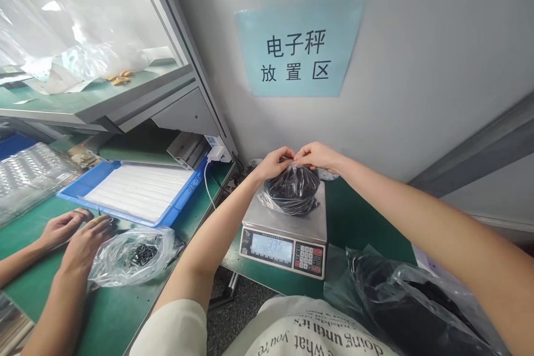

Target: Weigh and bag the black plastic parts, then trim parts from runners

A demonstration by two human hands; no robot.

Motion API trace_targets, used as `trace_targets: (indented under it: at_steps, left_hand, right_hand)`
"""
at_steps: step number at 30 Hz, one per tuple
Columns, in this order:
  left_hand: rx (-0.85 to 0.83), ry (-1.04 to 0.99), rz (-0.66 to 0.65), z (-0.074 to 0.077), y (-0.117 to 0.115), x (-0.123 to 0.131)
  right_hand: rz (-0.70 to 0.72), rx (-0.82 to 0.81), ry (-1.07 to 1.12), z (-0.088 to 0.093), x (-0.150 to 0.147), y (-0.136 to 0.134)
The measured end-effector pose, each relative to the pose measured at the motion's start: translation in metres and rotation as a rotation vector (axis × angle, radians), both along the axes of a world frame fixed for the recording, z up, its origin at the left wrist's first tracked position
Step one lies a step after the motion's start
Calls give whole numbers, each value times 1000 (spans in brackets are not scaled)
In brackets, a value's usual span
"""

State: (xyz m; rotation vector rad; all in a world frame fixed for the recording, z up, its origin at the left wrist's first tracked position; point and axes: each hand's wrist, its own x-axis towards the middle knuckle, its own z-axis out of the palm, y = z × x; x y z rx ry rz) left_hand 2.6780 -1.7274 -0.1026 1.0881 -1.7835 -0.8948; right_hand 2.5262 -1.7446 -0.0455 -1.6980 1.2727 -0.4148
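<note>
A clear plastic bag (292, 189) full of black parts rests on the steel pan of a digital scale (283, 239). The scale's lit display shows digits that look like 335. My left hand (277, 162) pinches the gathered top of the bag from the left. From the right, my right hand (317, 157) pinches the same gathered neck, its fingertips close to those of my left hand. The exact shape of the black parts is hard to make out through the plastic.
A larger bag with black contents (400, 295) lies right of the scale. At left, a co-worker's hands (85, 228) are beside an open bag of small black pieces (144, 254). Behind is a blue tray (175, 208) of white strips. A white cable (206, 183) hangs from a plug.
</note>
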Motion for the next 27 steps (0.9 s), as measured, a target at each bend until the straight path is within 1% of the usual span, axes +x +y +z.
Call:
trace_targets:
  at_steps: [3, 6, 9, 12, 16, 21, 27]
  left_hand:
    - [40, 12, -82, 1, -7, -4]
    - [71, 35, -137, 0, -12, -6]
    - [79, 59, -152, -3, -14, -6]
    - [78, 77, -149, -7, -16, -6]
    - [75, 67, -153, -10, -18, -3]
    - [61, -17, -196, -4, -21, 3]
    - [2, -207, -206, 5, -32, 6]
  right_hand:
    - [23, -77, 120, 3, 3, 2]
    - [46, -194, 264, 3, 6, 3]
    - [43, -353, 420, -1, 11, 3]
    - [42, -512, 548, -9, 14, 4]
    - [97, -683, 669, -18, 15, 10]
    - [132, -793, 794, -23, 12, 15]
    - [162, -839, 840, -27, 7, 14]
